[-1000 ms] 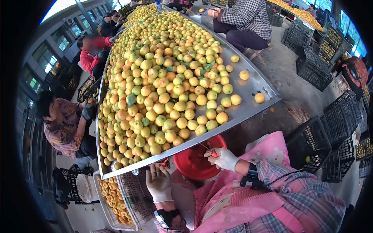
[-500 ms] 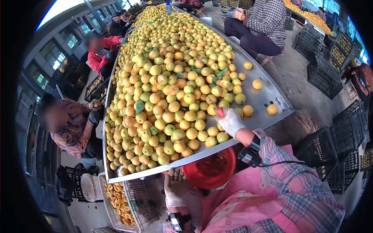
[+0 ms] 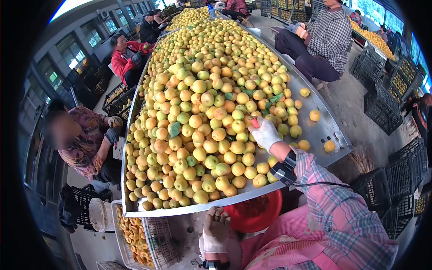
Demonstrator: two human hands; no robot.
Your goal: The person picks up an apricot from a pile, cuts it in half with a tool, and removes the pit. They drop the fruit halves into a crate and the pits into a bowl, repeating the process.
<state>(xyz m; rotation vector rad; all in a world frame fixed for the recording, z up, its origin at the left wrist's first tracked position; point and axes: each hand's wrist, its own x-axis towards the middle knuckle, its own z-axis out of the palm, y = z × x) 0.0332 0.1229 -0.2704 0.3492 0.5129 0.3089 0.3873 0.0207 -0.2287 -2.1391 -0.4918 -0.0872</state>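
My right hand (image 3: 266, 135), in a pale glove, reaches over the apricot pile (image 3: 198, 121) on the metal table. Its fingers are closed around a small red-handled tool (image 3: 255, 123); the rest of the tool cannot be made out. Apricots lie right against these fingers. Below the table's near rim (image 3: 180, 211) is my left hand (image 3: 216, 231), gloved and stained at the fingertips. Its palm faces up with nothing in it, fingers loosely curled and apart. A red basin (image 3: 254, 213) sits beside it, partly hidden under the table edge.
A crate of halved apricots (image 3: 133, 240) stands at the lower left, near a white bucket (image 3: 100, 215). Black crates (image 3: 382, 105) are stacked on the right. Co-workers sit along both sides of the table, one in a checkered shirt (image 3: 330, 38).
The whole view has shifted slightly. My right hand has moved a little inward over the pile, still gripping the red-handled tool. My left hand stays palm up below the rim.
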